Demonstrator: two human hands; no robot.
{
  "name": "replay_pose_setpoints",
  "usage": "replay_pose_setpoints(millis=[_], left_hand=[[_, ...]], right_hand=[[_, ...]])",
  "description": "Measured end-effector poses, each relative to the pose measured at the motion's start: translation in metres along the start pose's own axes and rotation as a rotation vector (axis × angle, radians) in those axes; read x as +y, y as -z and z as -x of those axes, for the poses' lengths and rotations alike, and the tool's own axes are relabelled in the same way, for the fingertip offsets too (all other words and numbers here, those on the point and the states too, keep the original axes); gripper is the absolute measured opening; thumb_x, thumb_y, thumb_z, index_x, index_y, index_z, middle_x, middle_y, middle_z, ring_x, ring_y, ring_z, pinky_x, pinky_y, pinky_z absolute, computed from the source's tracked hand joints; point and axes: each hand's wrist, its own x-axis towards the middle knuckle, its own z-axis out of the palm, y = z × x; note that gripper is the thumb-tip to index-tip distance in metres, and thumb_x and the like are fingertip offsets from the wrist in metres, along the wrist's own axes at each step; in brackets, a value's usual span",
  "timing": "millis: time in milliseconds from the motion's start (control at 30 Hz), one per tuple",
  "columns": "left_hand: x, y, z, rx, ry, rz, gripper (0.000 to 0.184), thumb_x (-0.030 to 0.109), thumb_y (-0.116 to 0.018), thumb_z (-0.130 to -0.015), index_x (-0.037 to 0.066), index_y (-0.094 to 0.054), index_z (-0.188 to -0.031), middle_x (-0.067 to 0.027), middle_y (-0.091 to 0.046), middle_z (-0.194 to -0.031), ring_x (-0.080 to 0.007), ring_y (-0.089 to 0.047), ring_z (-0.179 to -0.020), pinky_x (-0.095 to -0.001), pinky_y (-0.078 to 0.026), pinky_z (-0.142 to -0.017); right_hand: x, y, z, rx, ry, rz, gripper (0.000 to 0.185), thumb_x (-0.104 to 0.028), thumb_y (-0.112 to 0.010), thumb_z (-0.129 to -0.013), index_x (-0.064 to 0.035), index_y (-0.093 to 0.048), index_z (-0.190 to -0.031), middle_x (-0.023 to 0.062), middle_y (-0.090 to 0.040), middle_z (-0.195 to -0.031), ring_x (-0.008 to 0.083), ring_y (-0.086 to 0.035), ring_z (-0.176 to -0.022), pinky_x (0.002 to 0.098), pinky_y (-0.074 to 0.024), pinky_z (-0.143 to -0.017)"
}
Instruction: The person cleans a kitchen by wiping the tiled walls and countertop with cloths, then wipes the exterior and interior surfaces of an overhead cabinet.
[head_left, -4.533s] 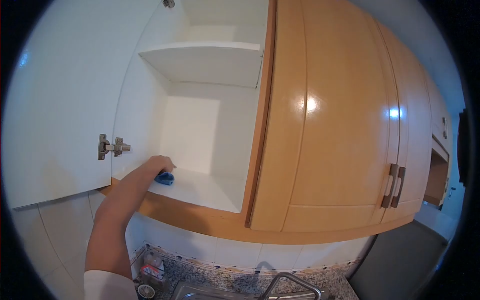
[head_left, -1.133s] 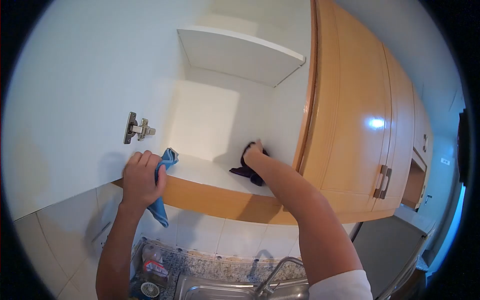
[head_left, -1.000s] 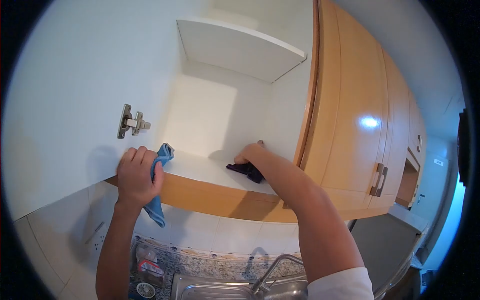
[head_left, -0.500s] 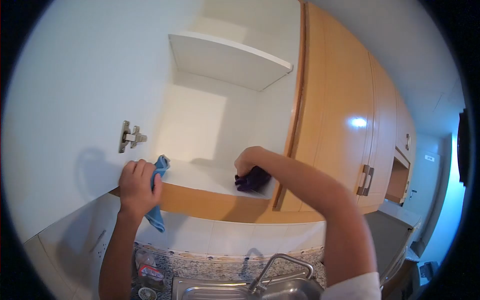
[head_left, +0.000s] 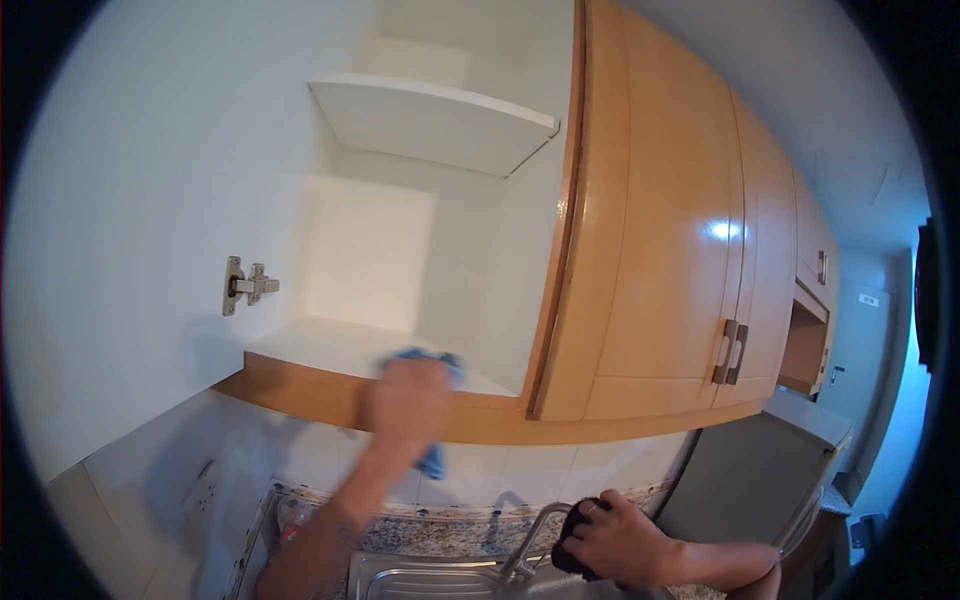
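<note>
My left hand (head_left: 408,402), smeared by motion, is closed on a blue cloth (head_left: 431,462) at the front edge of the open wall cabinet's floor (head_left: 330,340). Part of the cloth lies on the cabinet floor and part hangs below the edge. Lower down, in front of the sink tap (head_left: 527,545), my right hand (head_left: 615,540) grips a dark purple cloth (head_left: 572,540). That cloth is bunched up and partly hidden behind the fingers.
An open white cabinet door (head_left: 130,250) with a metal hinge (head_left: 245,285) stands at left. A shelf (head_left: 430,120) crosses the cabinet. Closed wooden doors (head_left: 670,230) are at right. Below lie a steel sink (head_left: 420,580) and granite counter (head_left: 450,535). A grey appliance (head_left: 740,480) stands at lower right.
My left hand has moved right along the cabinet edge with the blue cloth. My right hand has come out of the cabinet and down over the sink, still holding the purple cloth.
</note>
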Motion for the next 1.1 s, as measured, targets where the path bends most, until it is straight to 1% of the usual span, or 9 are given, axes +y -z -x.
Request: replay_pose_setpoints(millis=[67,200,333,500,800,900,967,1067,1100], left_hand=[[0.047,-0.004,-0.003,0.200,-0.308,0.234,0.004,0.013,-0.059,-0.074,0.010,-0.056,-0.073,-0.0088,-0.058,-0.072,-0.0279,-0.057,-0.072,-0.0412,-0.047,-0.060],[0.033,0.010,-0.013,0.111,-0.005,-0.042,0.008,0.016,-0.058,-0.079,0.009,-0.059,-0.078,-0.0091,-0.059,-0.077,-0.0284,-0.057,-0.074,-0.0404,-0.047,-0.063],[-0.039,0.037,-0.012,0.155,0.239,-0.102,0.015,0.018,-0.053,-0.085,0.005,-0.059,-0.083,-0.0107,-0.059,-0.078,-0.0315,-0.056,-0.077,-0.0414,-0.046,-0.068],[-0.071,0.052,-0.003,0.243,0.208,-0.013,0.016,0.016,-0.050,-0.086,0.003,-0.058,-0.082,-0.0130,-0.058,-0.078,-0.0332,-0.054,-0.076,-0.0420,-0.044,-0.072],[-0.119,0.083,-0.001,0.209,0.146,-0.234,0.017,0.018,-0.050,-0.088,0.004,-0.055,-0.080,-0.0124,-0.059,-0.079,-0.0310,-0.053,-0.077,-0.0419,-0.043,-0.073],[-0.114,0.079,-0.005,0.196,0.164,-0.254,0.019,0.019,-0.049,-0.088,0.004,-0.057,-0.079,-0.0122,-0.060,-0.078,-0.0312,-0.055,-0.076,-0.0426,-0.044,-0.071],[-0.093,0.064,-0.013,0.031,0.291,-0.221,0.016,0.019,-0.051,-0.086,0.006,-0.060,-0.079,-0.0120,-0.060,-0.076,-0.0324,-0.057,-0.074,-0.0435,-0.046,-0.066],[-0.023,0.023,-0.012,-0.002,0.067,-0.049,0.011,0.018,-0.057,-0.077,0.008,-0.059,-0.075,-0.0108,-0.061,-0.072,-0.0293,-0.060,-0.068,-0.0418,-0.048,-0.059],[0.006,-0.006,-0.002,0.068,-0.049,-0.040,0.008,0.017,-0.058,-0.076,0.009,-0.058,-0.075,-0.0097,-0.061,-0.072,-0.0272,-0.060,-0.069,-0.0407,-0.049,-0.058]], right_hand=[[0.018,-0.007,-0.007,0.315,-0.108,-0.004,0.011,-0.021,-0.058,-0.069,-0.0140,-0.065,-0.074,-0.0009,-0.062,-0.075,0.0197,-0.054,-0.089,0.0362,-0.0386,-0.080],[0.080,0.042,-0.058,0.772,-0.257,0.103,0.015,-0.019,-0.056,-0.071,-0.0094,-0.062,-0.082,0.0044,-0.059,-0.082,0.0242,-0.050,-0.100,0.0400,-0.0382,-0.083],[0.122,0.047,-0.165,0.449,-0.158,0.359,0.014,-0.022,-0.060,-0.075,-0.0146,-0.069,-0.067,0.0002,-0.067,-0.076,0.0197,-0.052,-0.098,0.0347,-0.0341,-0.082],[0.134,-0.011,-0.273,-0.221,-0.258,0.213,0.018,-0.022,-0.056,-0.084,-0.0183,-0.071,-0.093,0.0043,-0.068,-0.099,0.0207,-0.056,-0.103,0.0372,-0.0368,-0.082],[0.059,0.064,-0.088,0.173,-0.018,0.310,0.009,-0.019,-0.061,-0.071,-0.0180,-0.068,-0.066,-0.0010,-0.062,-0.064,0.0184,-0.058,-0.071,0.0357,-0.0363,-0.070],[0.024,0.019,-0.017,-0.082,0.062,0.154,0.013,-0.021,-0.059,-0.071,-0.0158,-0.067,-0.063,-0.0038,-0.064,-0.064,0.0184,-0.057,-0.077,0.0351,-0.0380,-0.071],[-0.005,-0.042,0.015,-0.237,0.001,0.173,0.041,-0.025,-0.061,-0.066,-0.0022,-0.065,-0.100,0.0130,-0.067,-0.087,0.0277,-0.060,-0.089,0.0424,-0.0443,-0.079],[-0.003,-0.030,0.017,-0.511,-0.049,-0.266,0.056,-0.027,-0.063,-0.063,-0.0014,-0.059,-0.113,0.0158,-0.065,-0.101,0.0332,-0.058,-0.096,0.0486,-0.0367,-0.093],[0.000,-0.038,0.023,-0.194,-0.006,-0.075,0.019,-0.020,-0.060,-0.070,-0.0136,-0.067,-0.086,-0.0012,-0.066,-0.077,0.0219,-0.060,-0.090,0.0373,-0.0408,-0.079]])
